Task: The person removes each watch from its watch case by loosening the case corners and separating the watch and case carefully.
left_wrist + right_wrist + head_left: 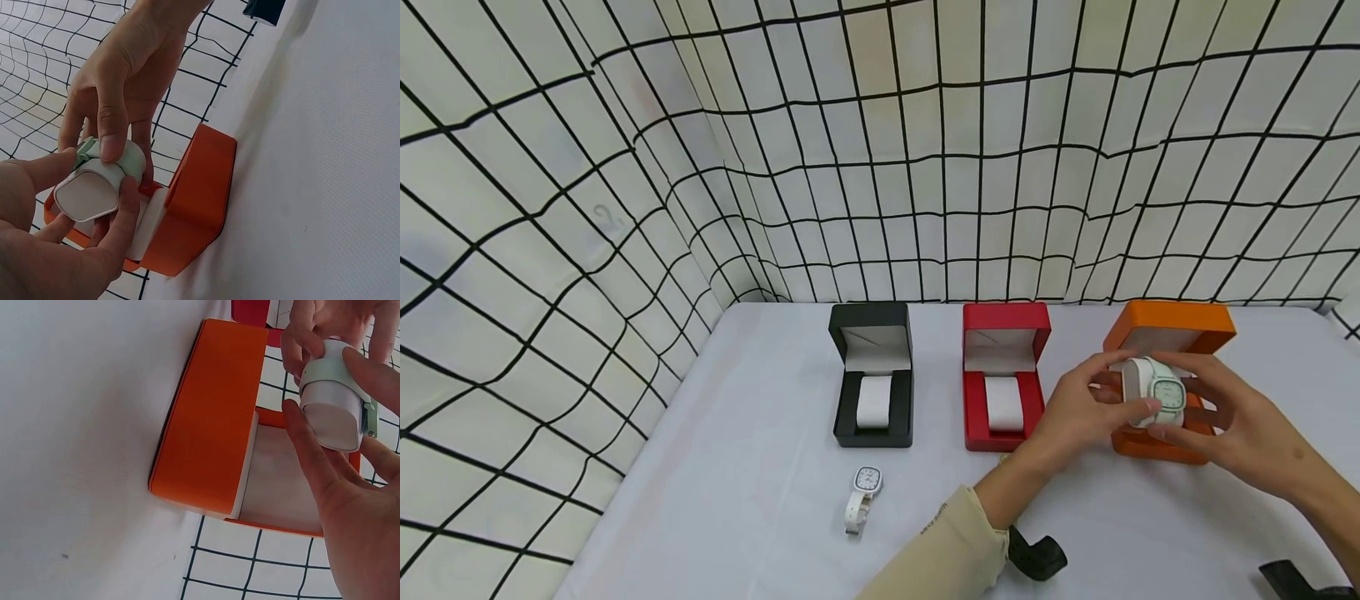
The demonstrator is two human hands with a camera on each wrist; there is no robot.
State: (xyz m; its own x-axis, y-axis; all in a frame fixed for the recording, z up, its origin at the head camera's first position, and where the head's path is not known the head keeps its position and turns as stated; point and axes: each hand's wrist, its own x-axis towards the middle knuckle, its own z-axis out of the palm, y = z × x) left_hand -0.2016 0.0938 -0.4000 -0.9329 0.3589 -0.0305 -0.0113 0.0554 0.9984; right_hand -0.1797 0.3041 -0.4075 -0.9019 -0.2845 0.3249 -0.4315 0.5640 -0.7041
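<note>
Both hands hold a white watch pillow (1137, 380) above the orange watch box (1183, 325). Round the pillow sits a pale mint-green watch (1169, 395), its square dial turned toward the head camera. My left hand (1078, 408) grips one side with thumb and fingers. On the other side, my right hand (1243, 421) pinches the watch and pillow, its thumb beside the strap. The left wrist view shows the pillow's flat end (87, 197) between the hands. In the right wrist view, the strap (331, 372) wraps the pillow. The orange box stands with its lid raised.
A red watch box (973, 425) and a dark green watch box (846, 425) stand with lids up, each holding a white pillow. A white watch (862, 496) lies on the white table in front. Black wire grid (940, 158) rises behind and at the left.
</note>
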